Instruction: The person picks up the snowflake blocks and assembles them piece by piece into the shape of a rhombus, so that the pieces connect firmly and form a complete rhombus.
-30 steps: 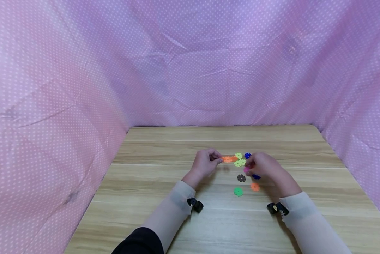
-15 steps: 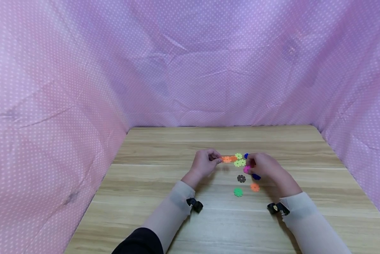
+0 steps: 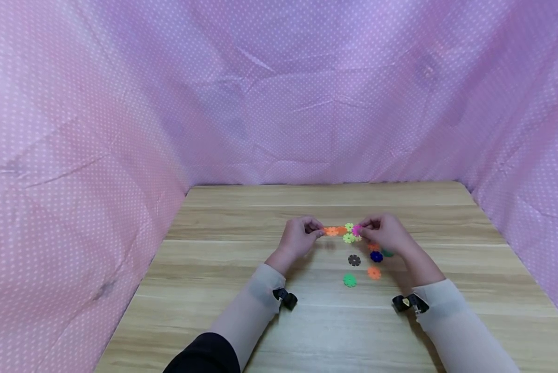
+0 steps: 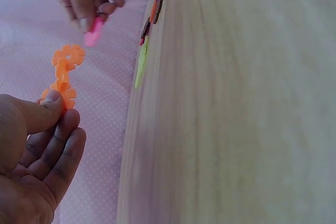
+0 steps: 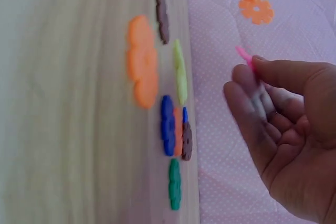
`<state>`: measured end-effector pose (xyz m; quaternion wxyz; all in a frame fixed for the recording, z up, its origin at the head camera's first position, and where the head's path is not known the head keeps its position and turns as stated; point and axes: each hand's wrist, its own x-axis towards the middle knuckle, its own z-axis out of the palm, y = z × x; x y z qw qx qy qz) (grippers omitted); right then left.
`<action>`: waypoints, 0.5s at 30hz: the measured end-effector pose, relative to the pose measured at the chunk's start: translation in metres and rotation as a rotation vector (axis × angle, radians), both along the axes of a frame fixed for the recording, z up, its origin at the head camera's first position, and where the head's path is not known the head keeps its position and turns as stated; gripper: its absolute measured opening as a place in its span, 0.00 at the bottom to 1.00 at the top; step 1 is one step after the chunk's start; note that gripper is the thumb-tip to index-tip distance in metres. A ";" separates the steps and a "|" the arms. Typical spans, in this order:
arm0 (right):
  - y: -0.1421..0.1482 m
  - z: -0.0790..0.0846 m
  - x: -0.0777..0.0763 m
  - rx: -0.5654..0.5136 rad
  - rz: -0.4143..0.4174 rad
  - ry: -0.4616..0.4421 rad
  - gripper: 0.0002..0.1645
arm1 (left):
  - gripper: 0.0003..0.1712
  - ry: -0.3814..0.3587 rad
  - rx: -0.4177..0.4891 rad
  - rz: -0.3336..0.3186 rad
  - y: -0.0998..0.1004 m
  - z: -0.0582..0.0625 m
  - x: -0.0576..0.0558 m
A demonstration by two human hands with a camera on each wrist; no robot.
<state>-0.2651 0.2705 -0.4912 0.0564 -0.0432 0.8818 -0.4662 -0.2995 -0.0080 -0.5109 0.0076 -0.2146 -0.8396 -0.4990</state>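
My left hand pinches one end of a chain of orange snowflake discs, joined edge to edge and held above the table. Between the thumb and fingers of my right hand is a single pink snowflake disc, also raised off the wood. In the left wrist view, a small gap separates the pink disc from the chain's free end. The right wrist view shows the pink disc nearly edge-on, its lower part hidden by the thumb.
Loose discs lie below the hands: yellow-green, brown, blue, orange, green and dark green. A pink dotted curtain surrounds the wooden table at the back and sides.
My right hand has picked the pink disc up from among the loose ones and brought it up towards the orange chain, uncovering orange and dark green discs. The left hand stays almost still.
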 end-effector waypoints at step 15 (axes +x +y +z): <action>-0.005 -0.001 -0.002 -0.294 -0.011 -0.089 0.16 | 0.06 0.005 0.037 0.017 0.003 -0.001 0.001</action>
